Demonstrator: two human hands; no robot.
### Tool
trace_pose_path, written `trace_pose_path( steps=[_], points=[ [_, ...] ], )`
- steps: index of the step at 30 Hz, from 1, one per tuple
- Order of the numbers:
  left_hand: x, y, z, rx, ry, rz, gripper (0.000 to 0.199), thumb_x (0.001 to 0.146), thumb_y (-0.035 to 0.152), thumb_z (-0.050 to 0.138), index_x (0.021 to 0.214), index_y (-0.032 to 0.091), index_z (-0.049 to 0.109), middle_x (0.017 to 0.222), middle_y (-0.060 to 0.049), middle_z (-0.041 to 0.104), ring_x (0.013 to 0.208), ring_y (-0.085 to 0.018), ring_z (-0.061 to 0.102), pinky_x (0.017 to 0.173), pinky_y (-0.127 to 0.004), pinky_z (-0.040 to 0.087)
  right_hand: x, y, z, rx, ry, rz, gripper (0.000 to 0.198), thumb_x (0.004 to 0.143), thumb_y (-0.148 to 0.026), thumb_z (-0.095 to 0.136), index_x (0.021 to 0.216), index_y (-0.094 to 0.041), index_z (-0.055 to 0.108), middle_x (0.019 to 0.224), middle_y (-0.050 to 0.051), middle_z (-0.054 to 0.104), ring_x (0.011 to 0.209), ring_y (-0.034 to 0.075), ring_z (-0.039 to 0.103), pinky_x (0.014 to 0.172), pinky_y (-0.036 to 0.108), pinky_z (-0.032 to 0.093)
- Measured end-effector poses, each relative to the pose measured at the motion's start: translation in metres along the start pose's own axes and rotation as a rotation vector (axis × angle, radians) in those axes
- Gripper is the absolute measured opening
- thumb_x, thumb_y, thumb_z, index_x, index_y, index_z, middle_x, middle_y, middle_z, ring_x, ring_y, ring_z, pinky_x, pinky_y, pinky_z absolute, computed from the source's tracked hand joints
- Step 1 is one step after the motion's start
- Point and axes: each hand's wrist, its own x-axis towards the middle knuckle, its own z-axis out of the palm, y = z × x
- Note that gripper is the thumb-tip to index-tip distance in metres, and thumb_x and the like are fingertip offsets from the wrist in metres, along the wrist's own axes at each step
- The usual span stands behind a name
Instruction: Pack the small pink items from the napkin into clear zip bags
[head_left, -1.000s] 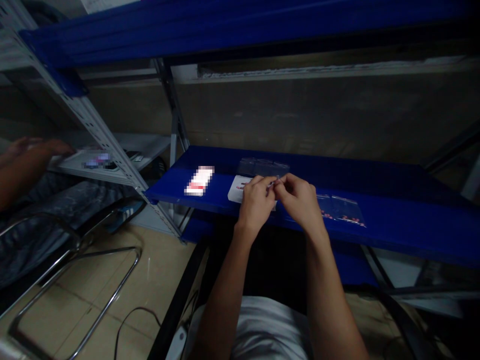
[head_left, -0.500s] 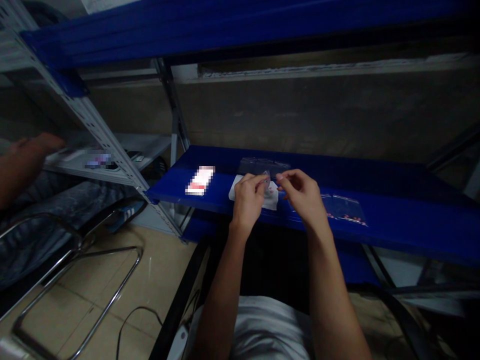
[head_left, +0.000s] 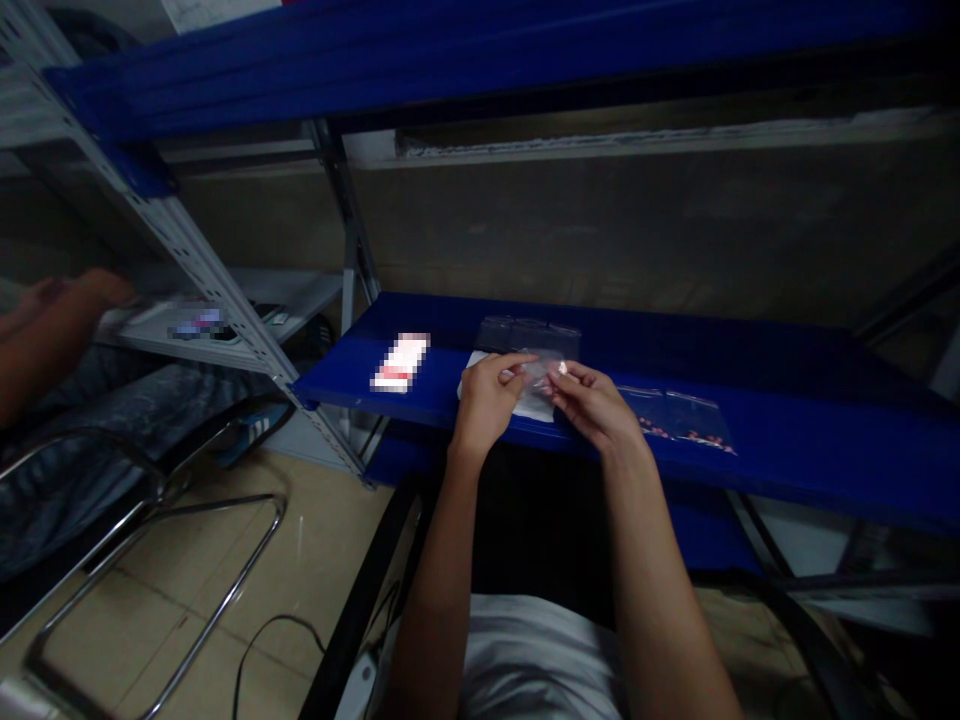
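Between my hands is a small clear plastic bag (head_left: pixel 538 372), held above a white sheet (head_left: pixel 535 405) on the blue shelf. My left hand (head_left: pixel 489 395) pinches the bag's left side with thumb and forefinger. At its right side the fingers of my right hand (head_left: pixel 592 400) are closed on it too. Whether the bag contains anything is too blurred to tell. To the right lie clear bags (head_left: pixel 682 420) with small reddish pieces along their lower edges. Flat clear bags (head_left: pixel 529 332) rest behind my hands.
A phone with a bright blurred screen (head_left: pixel 402 362) lies at the left of the blue shelf (head_left: pixel 810 430). A metal upright (head_left: pixel 202 265) stands further left. Beyond it are another person's arm (head_left: pixel 60 320) and a chair frame (head_left: pixel 225 570). A blue shelf beam (head_left: pixel 480 60) crosses overhead.
My right hand has moved slightly left and down and now grips the bag, which is spread between both hands. My left hand has shifted a little left. The other person's hand has moved.
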Motion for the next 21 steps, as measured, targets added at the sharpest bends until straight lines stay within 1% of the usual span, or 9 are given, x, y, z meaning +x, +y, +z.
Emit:
trace_pose_path(
  steps=[2,4,8,11,14,16,19,20,21],
  points=[
    [0.001,0.001,-0.003,0.006,-0.020,-0.045,0.029,0.090,0.012,0.068,0.115,0.021,0.080,0.096,-0.004,0.078,0.065,-0.010,0.065,0.065,-0.021,0.053,0.001,0.000,-0.001,0.003,0.034,-0.010,0.042,0.053,-0.036,0.102,0.082,-0.019,0.076,0.077,0.002,0.073,0.066,0.010,0.067,0.060,0.017,0.058],
    [0.001,0.000,-0.004,0.017,-0.017,-0.063,0.029,0.090,0.013,0.070,0.116,0.021,0.080,0.095,-0.004,0.078,0.065,-0.010,0.066,0.064,-0.021,0.054,0.002,0.001,-0.001,0.006,0.070,-0.023,0.042,0.050,-0.036,0.102,0.079,-0.019,0.076,0.078,0.002,0.074,0.066,0.010,0.067,0.064,0.018,0.060],
    [0.001,-0.007,0.000,0.004,0.021,-0.053,0.028,0.090,0.013,0.069,0.115,0.021,0.080,0.096,-0.005,0.078,0.068,-0.011,0.068,0.066,-0.022,0.057,0.003,0.004,-0.001,0.003,0.115,-0.053,0.046,0.043,-0.038,0.104,0.075,-0.020,0.076,0.077,0.002,0.074,0.069,0.012,0.068,0.067,0.020,0.062],
    [0.000,-0.016,0.003,-0.050,0.028,-0.042,0.028,0.092,0.012,0.065,0.114,0.021,0.079,0.098,-0.005,0.079,0.070,-0.012,0.070,0.066,-0.022,0.059,0.007,0.006,-0.002,-0.037,0.119,-0.087,0.048,0.043,-0.041,0.104,0.076,-0.020,0.075,0.075,0.002,0.073,0.069,0.013,0.068,0.067,0.022,0.061],
    [0.003,-0.026,-0.002,-0.101,0.028,-0.037,0.025,0.094,0.011,0.061,0.111,0.020,0.076,0.101,-0.005,0.078,0.076,-0.013,0.073,0.067,-0.021,0.060,0.018,-0.001,-0.006,-0.154,0.111,-0.129,0.049,0.048,-0.045,0.101,0.078,-0.020,0.073,0.072,0.002,0.072,0.063,0.014,0.066,0.063,0.025,0.060],
    [0.010,-0.032,-0.012,-0.083,0.073,-0.028,0.021,0.094,0.012,0.061,0.108,0.019,0.075,0.100,-0.005,0.078,0.080,-0.014,0.075,0.069,-0.021,0.060,0.029,-0.011,-0.007,-0.275,0.089,-0.178,0.046,0.054,-0.048,0.098,0.079,-0.020,0.071,0.070,0.002,0.071,0.062,0.015,0.066,0.062,0.028,0.058],
    [0.028,-0.040,-0.030,0.056,0.173,-0.022,0.021,0.093,0.013,0.062,0.109,0.018,0.074,0.098,-0.005,0.077,0.078,-0.014,0.073,0.072,-0.023,0.058,0.048,-0.031,-0.003,-0.529,0.011,-0.265,0.034,0.068,-0.046,0.089,0.079,-0.020,0.069,0.070,0.003,0.070,0.062,0.018,0.067,0.060,0.031,0.054],
    [0.035,-0.043,-0.035,0.121,0.168,-0.028,0.022,0.092,0.013,0.063,0.110,0.018,0.075,0.097,-0.006,0.078,0.078,-0.014,0.073,0.074,-0.024,0.058,0.053,-0.037,0.001,-0.649,-0.023,-0.296,0.027,0.074,-0.042,0.084,0.079,-0.020,0.069,0.069,0.004,0.070,0.061,0.019,0.066,0.060,0.031,0.052],
    [0.042,-0.045,-0.038,0.180,0.135,-0.036,0.022,0.091,0.013,0.064,0.110,0.017,0.076,0.097,-0.006,0.078,0.080,-0.015,0.073,0.077,-0.025,0.057,0.058,-0.042,0.006,-0.782,-0.060,-0.331,0.020,0.078,-0.037,0.080,0.079,-0.020,0.069,0.068,0.004,0.069,0.060,0.019,0.065,0.060,0.031,0.050]
  ],
)
